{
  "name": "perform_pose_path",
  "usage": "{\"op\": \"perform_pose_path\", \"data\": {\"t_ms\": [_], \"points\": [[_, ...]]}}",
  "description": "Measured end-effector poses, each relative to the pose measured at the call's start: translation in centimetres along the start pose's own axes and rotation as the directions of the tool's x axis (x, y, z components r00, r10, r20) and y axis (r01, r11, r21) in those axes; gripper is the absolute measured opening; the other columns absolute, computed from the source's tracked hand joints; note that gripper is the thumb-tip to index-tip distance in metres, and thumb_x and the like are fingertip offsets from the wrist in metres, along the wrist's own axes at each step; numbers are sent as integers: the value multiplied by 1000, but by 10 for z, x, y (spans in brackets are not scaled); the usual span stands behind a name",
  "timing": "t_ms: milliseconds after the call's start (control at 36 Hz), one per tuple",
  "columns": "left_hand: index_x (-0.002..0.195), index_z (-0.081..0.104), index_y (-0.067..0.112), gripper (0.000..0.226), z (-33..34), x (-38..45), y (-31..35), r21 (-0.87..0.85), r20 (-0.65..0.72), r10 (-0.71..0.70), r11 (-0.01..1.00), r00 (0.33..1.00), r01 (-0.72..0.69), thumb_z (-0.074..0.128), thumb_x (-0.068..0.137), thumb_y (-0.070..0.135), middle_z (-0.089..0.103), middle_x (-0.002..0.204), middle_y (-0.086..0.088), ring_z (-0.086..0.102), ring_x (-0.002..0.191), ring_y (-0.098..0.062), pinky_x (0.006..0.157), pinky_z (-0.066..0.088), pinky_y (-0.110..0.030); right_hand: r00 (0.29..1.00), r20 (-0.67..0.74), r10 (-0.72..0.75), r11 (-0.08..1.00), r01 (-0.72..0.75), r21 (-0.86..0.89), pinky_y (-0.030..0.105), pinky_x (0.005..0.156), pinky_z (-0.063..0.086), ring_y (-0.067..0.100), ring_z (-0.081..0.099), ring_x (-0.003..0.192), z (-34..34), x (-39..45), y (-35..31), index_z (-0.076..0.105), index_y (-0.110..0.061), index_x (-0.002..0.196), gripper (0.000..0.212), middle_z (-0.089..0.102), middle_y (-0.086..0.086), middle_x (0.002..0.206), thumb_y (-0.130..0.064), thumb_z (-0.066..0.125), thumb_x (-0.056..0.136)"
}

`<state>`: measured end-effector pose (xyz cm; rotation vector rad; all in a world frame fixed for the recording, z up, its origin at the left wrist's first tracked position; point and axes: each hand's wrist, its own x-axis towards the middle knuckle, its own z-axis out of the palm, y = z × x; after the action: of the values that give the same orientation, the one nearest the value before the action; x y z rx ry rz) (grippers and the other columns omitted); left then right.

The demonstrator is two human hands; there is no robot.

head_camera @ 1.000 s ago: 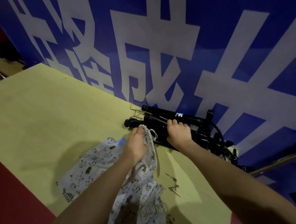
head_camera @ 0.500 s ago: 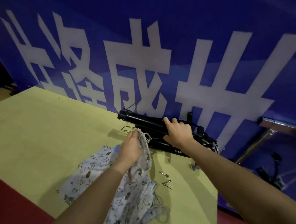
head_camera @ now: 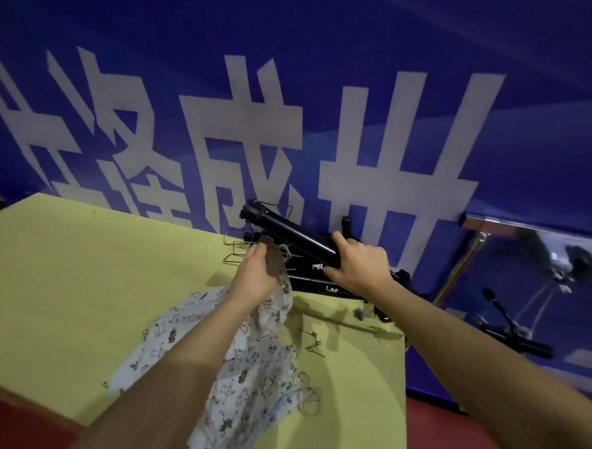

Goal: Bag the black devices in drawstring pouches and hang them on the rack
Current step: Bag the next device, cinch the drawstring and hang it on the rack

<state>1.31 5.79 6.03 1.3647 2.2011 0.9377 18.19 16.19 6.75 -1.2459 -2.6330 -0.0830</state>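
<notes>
My right hand grips a long black folded device and holds its far end tilted up off the yellow table, near the blue banner. More black devices lie under it on the table. My left hand pinches the mouth of a white patterned drawstring pouch just left of the lifted device. The pouch's cord shows by my fingers. More patterned pouches lie in a heap under my left forearm.
Wire hangers lie at the table's far edge beside the devices. Small metal clips rest on the table between my arms. A blue banner with white characters stands right behind. A chrome rail and black stands are at right.
My right hand has raised one black device so its far end tilts up off the pile. My left hand has kept hold of the pouch mouth. The view swung right.
</notes>
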Motion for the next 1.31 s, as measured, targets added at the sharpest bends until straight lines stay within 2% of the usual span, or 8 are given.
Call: {"op": "perform_pose_path", "data": {"t_ms": [278,361,611,778,889,1000,1139,1306], "points": [[150,19,14,78,2,2,-17,-52,-18,-51,997,999,50,59,85,-1,22,156,-2,33,139,-23,104,38,-29,995,97,-11,998,17,-64,35,68,51,29,64,87,19,-52,27,38,-23,128,54,65,4,99,-48,54,83],[152,11,16,84,-6,5,-16,9,-11,-27,1000,1000,27,57,85,-6,15,159,1,24,143,-20,105,33,-26,989,145,-28,992,45,-117,31,61,40,30,63,83,26,-58,25,36,-23,132,56,63,5,97,-45,54,84],[152,10,20,89,-9,-5,-6,138,192,75,985,979,-103,52,81,-13,13,159,4,24,144,-20,107,36,-29,975,183,-126,954,170,-246,34,67,39,31,61,97,32,-58,10,34,-19,136,53,56,8,113,-29,56,89],[152,8,22,95,0,-13,7,109,285,127,980,950,-164,58,79,-10,12,159,7,30,140,-16,89,42,-17,968,8,-252,882,234,-409,36,65,48,25,62,61,20,-44,-7,63,-14,89,47,62,4,72,-21,84,48],[152,9,22,92,4,-14,15,100,287,173,973,942,-210,59,79,-5,15,158,6,31,139,-16,96,40,-18,935,-76,-347,836,272,-476,40,73,35,25,55,61,4,-34,-18,58,-13,77,33,55,4,68,-13,78,51],[151,12,26,85,5,-19,18,164,292,187,956,938,-241,58,82,14,22,155,8,24,134,-25,110,27,-37,885,-164,-436,820,315,-478,38,73,28,25,54,63,-4,-26,-19,57,-8,88,39,54,5,70,-13,77,55],[146,23,31,78,15,-23,20,274,168,225,925,960,-264,64,80,39,34,148,9,28,130,-21,104,23,-36,823,-268,-501,825,360,-435,34,79,30,23,58,70,-11,-19,-21,61,-13,82,23,59,2,75,-19,73,64],[127,45,19,46,22,-16,20,291,-83,269,928,960,-235,61,86,33,51,126,1,45,119,-21,99,33,-39,738,-415,-532,835,377,-400,36,91,29,26,51,103,-7,-10,-15,58,-12,109,39,61,7,112,-23,63,72]]}}
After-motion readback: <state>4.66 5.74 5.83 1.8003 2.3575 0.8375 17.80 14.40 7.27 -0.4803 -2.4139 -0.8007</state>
